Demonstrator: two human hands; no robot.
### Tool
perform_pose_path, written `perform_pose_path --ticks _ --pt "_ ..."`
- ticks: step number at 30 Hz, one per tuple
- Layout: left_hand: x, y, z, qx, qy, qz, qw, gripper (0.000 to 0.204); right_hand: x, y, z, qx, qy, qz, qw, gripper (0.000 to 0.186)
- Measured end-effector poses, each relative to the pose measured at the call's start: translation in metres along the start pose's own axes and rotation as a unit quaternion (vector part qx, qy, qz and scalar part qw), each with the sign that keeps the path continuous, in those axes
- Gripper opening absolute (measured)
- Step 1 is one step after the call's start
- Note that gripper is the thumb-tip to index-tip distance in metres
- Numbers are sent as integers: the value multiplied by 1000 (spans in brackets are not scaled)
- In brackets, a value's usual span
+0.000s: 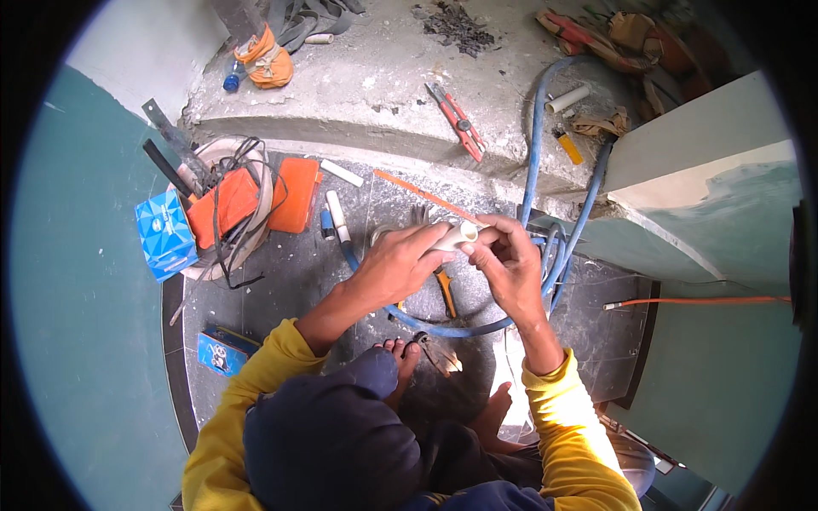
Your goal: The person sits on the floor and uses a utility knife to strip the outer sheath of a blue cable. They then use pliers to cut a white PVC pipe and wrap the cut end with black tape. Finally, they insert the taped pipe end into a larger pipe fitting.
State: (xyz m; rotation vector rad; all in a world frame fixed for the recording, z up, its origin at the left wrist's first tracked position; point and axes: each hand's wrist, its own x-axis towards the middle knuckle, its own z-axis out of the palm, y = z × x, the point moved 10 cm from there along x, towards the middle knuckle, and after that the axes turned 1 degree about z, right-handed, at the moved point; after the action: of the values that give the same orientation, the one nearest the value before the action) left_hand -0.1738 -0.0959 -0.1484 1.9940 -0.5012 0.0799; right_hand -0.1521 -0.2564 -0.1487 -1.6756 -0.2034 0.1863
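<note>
Above the floor, my left hand [405,260] is closed around a short white plastic pipe [464,232], its round open end facing up. At that end the fingers of my right hand [509,260] are pinched. A thin orange hacksaw blade [422,196] runs from these fingers up and to the left, past the pipe's mouth. The grip on the blade is partly hidden by the fingers. Below the hands lies a tool with an orange and black handle [446,292]. Pliers [418,215] show partly behind my left hand.
A blue hose [452,330] loops around the work spot. Left stands a bucket [256,247] of tools beside an orange case [296,194] and a blue box [223,353]. Red-handled cutters [460,125] lie on the concrete step [341,128]. Another tool [436,356] rests by my feet.
</note>
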Motion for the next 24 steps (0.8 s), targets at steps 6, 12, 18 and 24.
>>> perform_pose_path --ticks 6,12,18,24 --pt "-13 15 -12 76 21 64 995 35 -11 -14 37 -235 -152 -108 954 19" --pt "-21 -8 10 33 -176 -62 982 41 -18 -28 34 -344 -222 -302 861 13" --pt "-42 -64 -6 -464 -38 -260 846 43 11 -17 -82 -346 115 -82 928 15" --pt "-43 -84 -6 -606 179 -328 702 37 -14 -6 31 -46 -35 -60 997 32"
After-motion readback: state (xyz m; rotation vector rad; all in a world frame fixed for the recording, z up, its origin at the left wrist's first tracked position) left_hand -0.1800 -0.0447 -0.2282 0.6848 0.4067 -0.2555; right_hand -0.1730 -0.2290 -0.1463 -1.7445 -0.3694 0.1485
